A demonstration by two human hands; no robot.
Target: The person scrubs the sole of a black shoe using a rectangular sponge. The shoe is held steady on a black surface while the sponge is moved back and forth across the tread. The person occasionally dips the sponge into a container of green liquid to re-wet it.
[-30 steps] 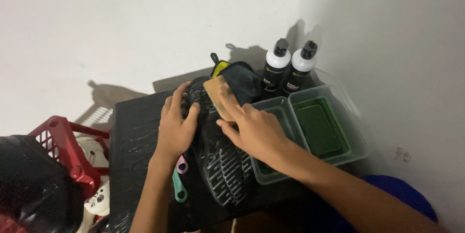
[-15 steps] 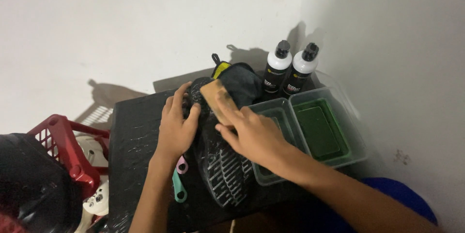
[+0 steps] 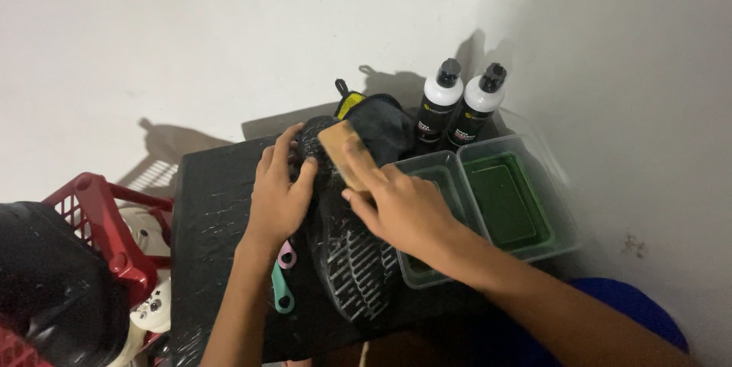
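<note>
A black shoe (image 3: 352, 260) lies sole up on a black table (image 3: 213, 207). My left hand (image 3: 278, 192) grips the shoe's left side near the toe. My right hand (image 3: 396, 203) presses a wooden-backed brush (image 3: 343, 152) against the sole's toe end. White suds streak the tread.
Two clear plastic tubs (image 3: 511, 199) with green liquid stand right of the shoe. Two black-and-white bottles (image 3: 457, 112) stand behind them by the wall. Pink and teal brush handles (image 3: 284, 283) lie under my left wrist. A red basket (image 3: 99, 214) sits at left.
My right hand has slid the brush a little along the sole, back toward the toe. The left hand and shoe have stayed put.
</note>
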